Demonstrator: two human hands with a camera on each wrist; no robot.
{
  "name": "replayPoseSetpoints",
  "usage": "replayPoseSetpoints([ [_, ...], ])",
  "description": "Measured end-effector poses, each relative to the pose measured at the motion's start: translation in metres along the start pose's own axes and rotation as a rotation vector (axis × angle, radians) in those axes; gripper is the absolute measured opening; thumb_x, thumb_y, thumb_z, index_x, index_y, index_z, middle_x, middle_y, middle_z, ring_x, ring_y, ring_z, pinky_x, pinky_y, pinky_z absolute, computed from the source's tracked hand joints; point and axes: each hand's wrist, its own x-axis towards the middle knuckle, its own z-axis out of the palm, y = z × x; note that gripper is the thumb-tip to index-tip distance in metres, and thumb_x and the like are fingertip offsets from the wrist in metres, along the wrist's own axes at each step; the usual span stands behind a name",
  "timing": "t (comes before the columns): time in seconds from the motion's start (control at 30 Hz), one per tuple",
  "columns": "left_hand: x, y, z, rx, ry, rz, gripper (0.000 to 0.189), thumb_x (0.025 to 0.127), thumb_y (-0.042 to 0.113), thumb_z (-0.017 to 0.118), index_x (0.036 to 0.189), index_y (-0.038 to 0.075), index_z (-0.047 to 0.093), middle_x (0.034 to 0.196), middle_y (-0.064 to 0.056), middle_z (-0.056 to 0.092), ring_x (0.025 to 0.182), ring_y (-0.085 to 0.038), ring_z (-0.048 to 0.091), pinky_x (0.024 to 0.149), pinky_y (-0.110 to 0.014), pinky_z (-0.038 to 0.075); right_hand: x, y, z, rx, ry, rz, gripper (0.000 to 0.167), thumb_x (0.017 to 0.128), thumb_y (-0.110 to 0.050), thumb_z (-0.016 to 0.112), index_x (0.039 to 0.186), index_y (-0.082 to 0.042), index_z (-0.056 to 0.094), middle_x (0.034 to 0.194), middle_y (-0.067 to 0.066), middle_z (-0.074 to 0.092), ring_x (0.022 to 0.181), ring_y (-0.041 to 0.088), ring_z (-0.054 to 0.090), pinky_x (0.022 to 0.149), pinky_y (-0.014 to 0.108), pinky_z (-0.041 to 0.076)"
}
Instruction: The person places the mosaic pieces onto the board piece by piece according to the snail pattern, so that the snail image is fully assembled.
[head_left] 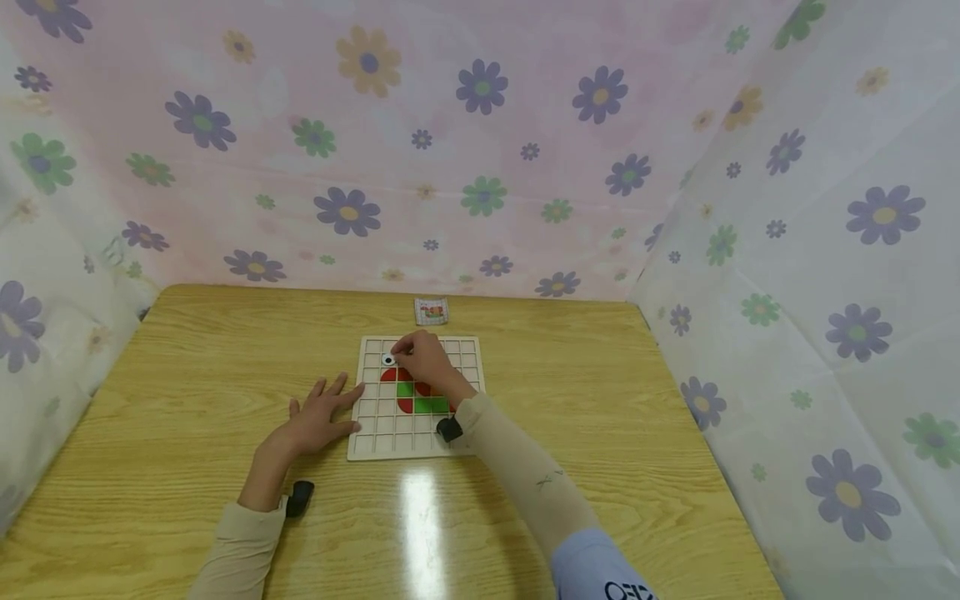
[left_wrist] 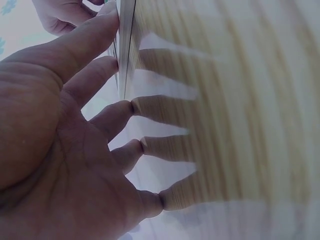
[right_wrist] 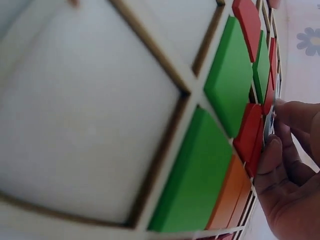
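A pale wooden grid board (head_left: 372,446) lies on the table, with red and green tiles (head_left: 430,405) set in its cells. My right hand (head_left: 426,360) is over the board's upper part, and its thumb and finger pinch a small white eye tile (head_left: 387,360) with a black dot. In the right wrist view the pinched tile (right_wrist: 270,122) appears edge-on beside red tiles (right_wrist: 248,131), partly hidden by the fingertips. Fingers spread, my left hand (head_left: 317,421) rests on the table, with its thumb against the board's left edge. Its palm (left_wrist: 65,165) faces the left wrist camera.
A small printed card (head_left: 431,312) with a coloured picture lies behind the board. Orange tiles (right_wrist: 231,192) show beside the green ones in the right wrist view. Flower-patterned cloth (head_left: 480,167) stands behind the wooden table (head_left: 570,375) and along its sides.
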Motion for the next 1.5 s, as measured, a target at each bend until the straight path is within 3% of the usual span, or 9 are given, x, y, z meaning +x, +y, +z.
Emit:
replayPoseSetpoints([
  [0.23,0.0,-0.002,0.001,0.009,0.0,-0.01,0.067,0.098,0.026,0.068,0.156,0.005,0.041,0.165,-0.031,0.014,0.148,-0.062,0.002,0.101,-0.088,0.0,-0.012,0.01,-0.009,0.132,0.065,-0.097,0.019,0.102,-0.01,0.061,0.111,-0.002,0.076,0.104,0.01,0.074,0.077,0.018,0.063,0.065,0.026,0.051],
  [0.37,0.0,-0.003,0.002,0.012,0.0,-0.009,0.066,0.099,0.025,0.067,0.156,0.005,0.04,0.165,-0.031,0.014,0.148,-0.061,0.001,0.102,-0.087,0.0,-0.023,0.017,-0.021,0.157,0.111,-0.109,0.019,0.102,-0.01,0.063,0.111,0.0,0.077,0.107,0.011,0.074,0.081,0.019,0.062,0.069,0.024,0.049],
  [0.6,0.001,-0.003,0.001,0.019,0.009,0.0,0.065,0.099,0.023,0.066,0.156,0.004,0.04,0.165,-0.031,0.016,0.148,-0.06,0.002,0.103,-0.087,0.0,-0.05,0.039,-0.053,0.145,0.187,-0.157,0.017,0.099,-0.005,0.065,0.108,0.004,0.076,0.103,0.015,0.075,0.086,0.026,0.065,0.077,0.033,0.054],
  [0.83,0.0,-0.002,0.001,0.032,0.009,-0.011,0.065,0.1,0.024,0.066,0.156,0.005,0.04,0.164,-0.031,0.017,0.148,-0.061,0.004,0.103,-0.087,0.002,-0.082,0.068,-0.083,0.131,0.265,-0.105,0.016,0.098,-0.004,0.066,0.107,0.004,0.077,0.101,0.015,0.075,0.086,0.027,0.066,0.078,0.035,0.055],
  [1.1,-0.001,-0.003,0.0,0.044,0.021,-0.011,0.065,0.099,0.024,0.066,0.156,0.005,0.04,0.164,-0.031,0.018,0.148,-0.061,0.005,0.103,-0.087,0.003,-0.12,0.097,-0.095,0.12,0.304,-0.02,0.015,0.097,-0.005,0.068,0.105,0.003,0.077,0.098,0.015,0.074,0.082,0.021,0.065,0.065,0.023,0.052],
  [1.2,-0.002,-0.003,-0.001,0.046,0.015,-0.016,0.065,0.1,0.026,0.065,0.156,0.005,0.04,0.164,-0.03,0.018,0.148,-0.061,0.005,0.103,-0.087,0.003,-0.133,0.105,-0.098,0.114,0.288,0.0,0.019,0.098,-0.007,0.068,0.111,0.004,0.075,0.101,0.016,0.072,0.086,0.023,0.064,0.071,0.028,0.055],
  [1.3,-0.001,-0.003,-0.001,0.043,0.01,-0.021,0.063,0.101,0.026,0.063,0.157,0.007,0.039,0.165,-0.03,0.017,0.149,-0.06,0.004,0.104,-0.086,0.002,-0.145,0.111,-0.104,0.084,0.254,0.016,0.03,0.1,-0.012,0.066,0.125,0.004,0.068,0.115,0.018,0.068,0.102,0.03,0.063,0.088,0.042,0.054],
  [1.4,0.0,-0.003,-0.002,0.05,0.01,-0.02,0.061,0.103,0.027,0.06,0.157,0.007,0.039,0.165,-0.03,0.017,0.148,-0.06,0.004,0.103,-0.086,0.003,-0.154,0.116,-0.111,0.025,0.239,0.011,0.044,0.102,-0.018,0.064,0.14,0.003,0.057,0.134,0.023,0.059,0.124,0.04,0.053,0.102,0.058,0.045],
  [1.5,0.0,-0.002,-0.002,0.058,0.017,-0.019,0.06,0.104,0.027,0.058,0.157,0.006,0.038,0.164,-0.03,0.018,0.148,-0.06,0.006,0.104,-0.086,0.004,-0.161,0.12,-0.117,-0.093,0.255,-0.009,0.054,0.103,-0.022,0.061,0.148,0.004,0.047,0.147,0.028,0.047,0.138,0.047,0.039,0.109,0.066,0.035],
])
